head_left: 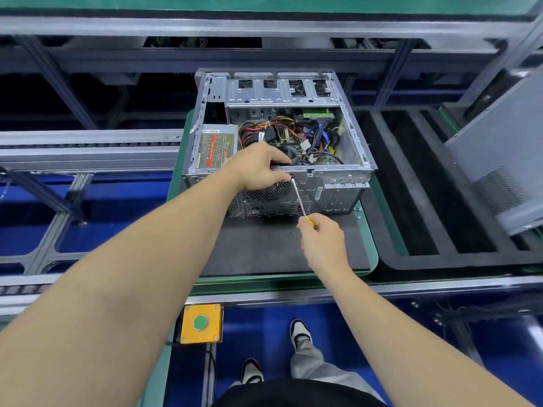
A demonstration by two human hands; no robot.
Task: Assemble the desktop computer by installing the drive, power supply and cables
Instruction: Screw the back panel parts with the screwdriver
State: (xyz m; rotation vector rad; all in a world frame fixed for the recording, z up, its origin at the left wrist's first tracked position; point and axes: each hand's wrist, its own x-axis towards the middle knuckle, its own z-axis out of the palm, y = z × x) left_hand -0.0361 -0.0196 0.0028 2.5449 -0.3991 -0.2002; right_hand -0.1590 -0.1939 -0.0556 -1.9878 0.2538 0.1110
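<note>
The open computer case (pixel 282 142) is lying on its side on a dark mat (pixel 273 248) on the desk, its rear panel facing the person. Inside it, the power supply (pixel 217 146) is sitting in the left corner, a tangle of coloured cables (pixel 282 129) is filling the middle, and a green-edged drive (pixel 317 114) is resting near the far bay. The left hand (pixel 261 167) is gripping the case's top rear edge, fingers curled over the rim, steadying it. The right hand (pixel 321 239) is holding the yellow-handled screwdriver (pixel 299 198), fingers wrapped round the handle, its tip meeting a rear-panel screw (pixel 291 178). Keeping the shaft square to the screw and pressing firmly should be stopping slips.
</note>
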